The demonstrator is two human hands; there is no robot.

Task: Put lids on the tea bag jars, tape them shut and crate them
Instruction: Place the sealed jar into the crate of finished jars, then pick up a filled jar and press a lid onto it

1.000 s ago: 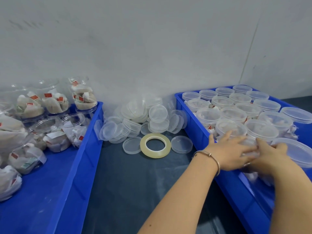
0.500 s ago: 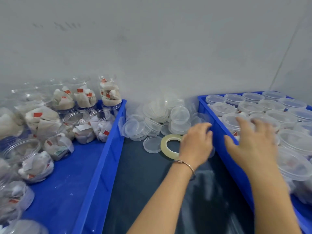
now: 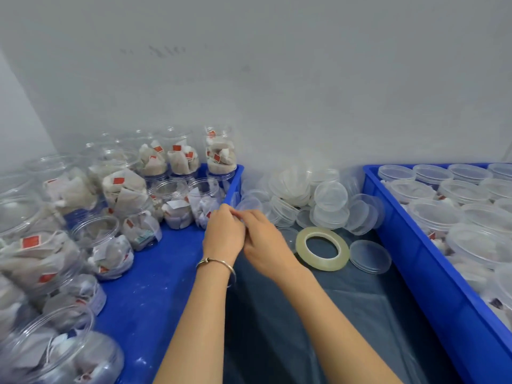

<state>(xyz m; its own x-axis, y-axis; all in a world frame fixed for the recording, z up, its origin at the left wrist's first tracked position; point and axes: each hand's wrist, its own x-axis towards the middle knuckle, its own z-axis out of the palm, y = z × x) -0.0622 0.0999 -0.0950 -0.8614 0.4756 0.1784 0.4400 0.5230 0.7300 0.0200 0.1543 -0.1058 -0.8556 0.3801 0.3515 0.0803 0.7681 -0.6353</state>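
Both hands have left the right crate since a second ago and swung across to the left, where they now meet above the inner wall of the left crate (image 3: 235, 180). Our left hand (image 3: 223, 234) and right hand (image 3: 263, 239) touch at the fingertips, fingers curled toward each other beside a clear lid (image 3: 249, 204) at the edge of the lid pile; we cannot tell whether they are pinching that lid or something smaller. One thin bracelet (image 3: 217, 263) circles the left wrist.

Right of the hands lies the heap of loose lids (image 3: 329, 196), too overlapped for a sure count, roughly twenty. One roll of clear tape (image 3: 322, 248) lies flat on the dark table sheet (image 3: 318, 314), and one single lid (image 3: 370, 256) lies just beside it, on its right.

We see two blue crates. At the left one, open jars of tea bags (image 3: 177, 203) without lids stand and lie crowded along its far and left sides; we count about fifteen, some cut by the edge of the view. At the right crate (image 3: 415, 273), jars with lids on (image 3: 435, 216) stand in rows; around twelve show. A pale wall (image 3: 277, 79) runs behind everything.
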